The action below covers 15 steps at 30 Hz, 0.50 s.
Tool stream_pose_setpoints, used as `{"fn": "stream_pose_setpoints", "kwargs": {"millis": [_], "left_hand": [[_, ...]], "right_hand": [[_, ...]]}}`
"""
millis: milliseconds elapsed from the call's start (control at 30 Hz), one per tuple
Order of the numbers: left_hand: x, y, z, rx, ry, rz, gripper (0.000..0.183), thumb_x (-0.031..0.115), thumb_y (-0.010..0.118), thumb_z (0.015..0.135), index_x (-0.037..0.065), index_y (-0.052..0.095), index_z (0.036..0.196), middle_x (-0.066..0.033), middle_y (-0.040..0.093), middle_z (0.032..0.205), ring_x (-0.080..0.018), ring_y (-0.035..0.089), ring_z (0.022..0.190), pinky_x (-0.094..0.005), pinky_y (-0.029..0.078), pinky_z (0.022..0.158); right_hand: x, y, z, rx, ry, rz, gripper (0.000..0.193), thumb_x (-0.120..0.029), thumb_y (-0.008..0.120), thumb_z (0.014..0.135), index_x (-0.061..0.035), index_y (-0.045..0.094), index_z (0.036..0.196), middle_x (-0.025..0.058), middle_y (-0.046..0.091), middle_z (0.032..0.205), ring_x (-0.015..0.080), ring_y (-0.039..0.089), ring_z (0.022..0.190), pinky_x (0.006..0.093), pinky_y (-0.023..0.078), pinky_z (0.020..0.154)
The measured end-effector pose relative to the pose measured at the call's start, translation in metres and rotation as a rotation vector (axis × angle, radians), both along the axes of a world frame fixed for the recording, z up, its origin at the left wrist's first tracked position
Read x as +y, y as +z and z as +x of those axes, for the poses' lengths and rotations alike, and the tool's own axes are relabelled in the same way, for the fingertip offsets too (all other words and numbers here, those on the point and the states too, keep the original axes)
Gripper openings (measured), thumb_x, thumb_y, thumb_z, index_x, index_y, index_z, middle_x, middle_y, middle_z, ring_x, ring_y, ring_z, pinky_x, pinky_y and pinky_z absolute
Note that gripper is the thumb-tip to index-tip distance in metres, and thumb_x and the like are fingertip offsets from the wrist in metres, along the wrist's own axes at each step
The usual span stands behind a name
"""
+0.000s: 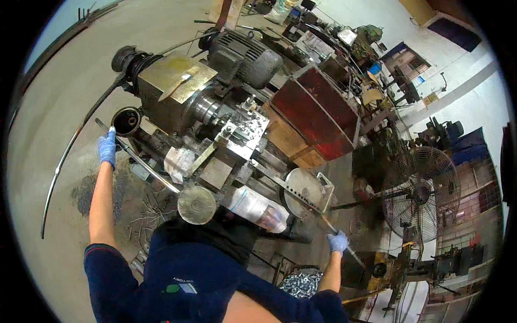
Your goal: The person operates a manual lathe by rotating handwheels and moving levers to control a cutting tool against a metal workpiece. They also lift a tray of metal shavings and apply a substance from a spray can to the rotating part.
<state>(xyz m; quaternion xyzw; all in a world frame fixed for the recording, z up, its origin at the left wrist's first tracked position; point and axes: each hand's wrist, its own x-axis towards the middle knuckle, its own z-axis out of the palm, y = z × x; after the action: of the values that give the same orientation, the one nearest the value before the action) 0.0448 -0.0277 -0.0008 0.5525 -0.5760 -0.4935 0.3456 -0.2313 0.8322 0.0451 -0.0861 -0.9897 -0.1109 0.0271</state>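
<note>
My left hand (107,148), in a light blue glove, is at the upper end of a long metal rod (146,167). Its thumb lies over the rod, and the other fingers look curled, partly hidden. The rod slants down to a round metal disc (196,205) at the front of a greasy machine (172,97). Out to the right, my right hand (337,241), gloved alike, is closed around a thin bar (354,255). That bar runs from a perforated metal strip (301,198) on the machine. Bright metal parts (242,132) sit beside the machine's spindle (207,109).
A motor (242,56) tops the machine, beside a red metal box (318,110). At right stands a large fan (421,191). A basin of small metal parts (300,284) is near my right forearm. A black hose (64,153) curves down at left.
</note>
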Motion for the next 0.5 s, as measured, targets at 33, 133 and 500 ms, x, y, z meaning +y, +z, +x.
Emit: {"fn": "stream_pose_setpoints", "kwargs": {"millis": [33, 133, 500], "left_hand": [[0.001, -0.012, -0.011, -0.051, 0.039, 0.015, 0.043, 0.041, 0.062, 0.082, -0.002, 0.061, 0.088, -0.0068, 0.058, 0.062, -0.0157, 0.052, 0.046, -0.0304, 0.042, 0.043], [0.016, -0.025, -0.046, 0.01, 0.2, -0.061, 0.036, 0.031, 0.065, 0.08, -0.003, 0.055, 0.075, -0.0107, 0.059, 0.062, -0.0194, 0.057, 0.05, -0.0328, 0.043, 0.043], [0.041, -0.002, -0.047, 0.059, 0.191, -0.033, 0.027, 0.02, 0.062, 0.081, -0.004, 0.05, 0.082, -0.0119, 0.059, 0.062, -0.0193, 0.059, 0.049, -0.0319, 0.044, 0.044]], "right_hand": [[-0.007, 0.001, 0.02, 0.062, 0.022, 0.016, 0.05, -0.047, 0.066, 0.063, -0.0051, 0.065, 0.091, 0.0201, 0.064, 0.091, 0.0368, 0.06, 0.09, 0.0424, 0.047, 0.08], [0.004, -0.003, 0.09, 0.04, -0.069, -0.159, 0.05, -0.05, 0.063, 0.066, -0.0043, 0.067, 0.085, 0.022, 0.064, 0.083, 0.0379, 0.061, 0.085, 0.0448, 0.048, 0.074], [0.084, -0.007, 0.225, -0.054, -0.554, -0.181, 0.053, -0.047, 0.071, 0.06, 0.0007, 0.067, 0.083, 0.0243, 0.063, 0.087, 0.0379, 0.061, 0.089, 0.0434, 0.048, 0.078]]}}
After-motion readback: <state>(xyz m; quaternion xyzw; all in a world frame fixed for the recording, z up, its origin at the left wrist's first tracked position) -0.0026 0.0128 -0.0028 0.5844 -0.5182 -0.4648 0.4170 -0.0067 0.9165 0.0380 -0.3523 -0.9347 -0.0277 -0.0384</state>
